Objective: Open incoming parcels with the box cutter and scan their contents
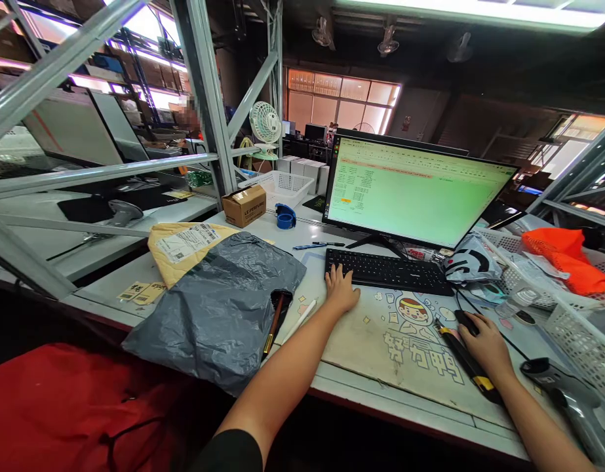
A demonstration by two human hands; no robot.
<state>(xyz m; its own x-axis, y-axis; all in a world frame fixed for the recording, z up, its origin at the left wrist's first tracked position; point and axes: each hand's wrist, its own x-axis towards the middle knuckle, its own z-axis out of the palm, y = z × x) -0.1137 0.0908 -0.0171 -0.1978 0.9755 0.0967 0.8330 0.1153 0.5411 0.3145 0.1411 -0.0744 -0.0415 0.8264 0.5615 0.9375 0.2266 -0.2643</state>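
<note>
My left hand (340, 288) rests at the left end of a black keyboard (395, 270), its fingers apart on the keys. A black computer mouse (464, 321) is under my right hand (486, 344), with the fingers curved over it. Beside that hand a black and yellow utility knife (467, 360) lies on a printed desk mat (361, 347). Behind the keyboard stands a monitor (410, 190) showing a green spreadsheet. Left of my left forearm, a grey plastic mailing bag (214, 308) partly covers a yellow padded envelope (179, 246).
A barcode scanner (560, 387) lies at the right, near white baskets (582, 341) with an orange bag (570, 255). Toward the back left are a small cardboard box (244, 206), a blue tape roll (285, 217) and a fan (265, 123). Metal posts (204, 92) frame the desk.
</note>
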